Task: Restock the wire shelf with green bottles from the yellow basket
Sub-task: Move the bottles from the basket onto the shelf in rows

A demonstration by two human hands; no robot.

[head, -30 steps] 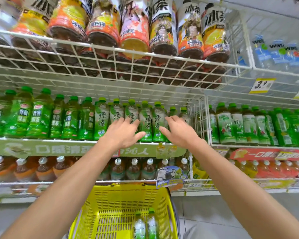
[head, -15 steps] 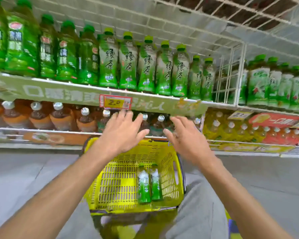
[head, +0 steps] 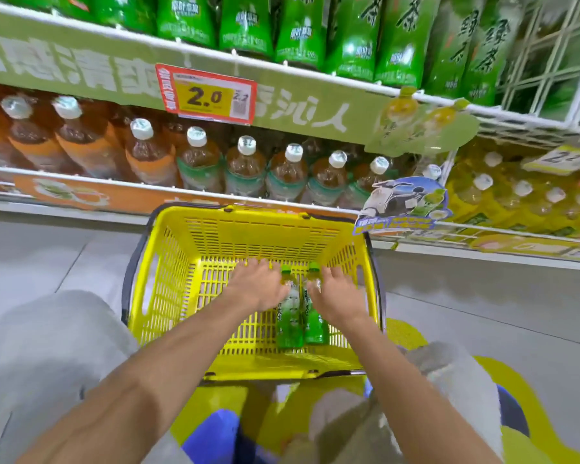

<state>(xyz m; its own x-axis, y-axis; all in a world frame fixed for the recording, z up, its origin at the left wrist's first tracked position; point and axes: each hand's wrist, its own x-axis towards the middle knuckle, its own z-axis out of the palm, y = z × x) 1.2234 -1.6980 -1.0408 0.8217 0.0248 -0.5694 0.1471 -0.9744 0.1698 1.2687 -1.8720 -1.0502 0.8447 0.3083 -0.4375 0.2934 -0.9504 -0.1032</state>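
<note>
Two green bottles lie side by side on the floor of the yellow basket (head: pixel 181 262), caps pointing away from me. My left hand (head: pixel 255 288) is down inside the basket with its fingers spread, touching the upper part of the left bottle (head: pixel 289 324). My right hand (head: pixel 337 293) is beside it, fingers spread over the neck of the right bottle (head: pixel 315 324). Neither hand has closed around a bottle. Along the top of the view, the wire shelf (head: pixel 315 73) carries a row of green bottles (head: pixel 395 38).
A lower shelf holds brown tea bottles with white caps (head: pixel 248 162), and yellow drinks (head: pixel 516 199) stand to the right. A red and yellow price tag (head: pixel 205 93) hangs on the shelf front. My knees in grey trousers (head: pixel 44 356) flank the basket on the grey floor.
My view has tilted down from the shelf to the basket. Both hands have dropped from shelf height into the basket and now reach the two bottles lying there.
</note>
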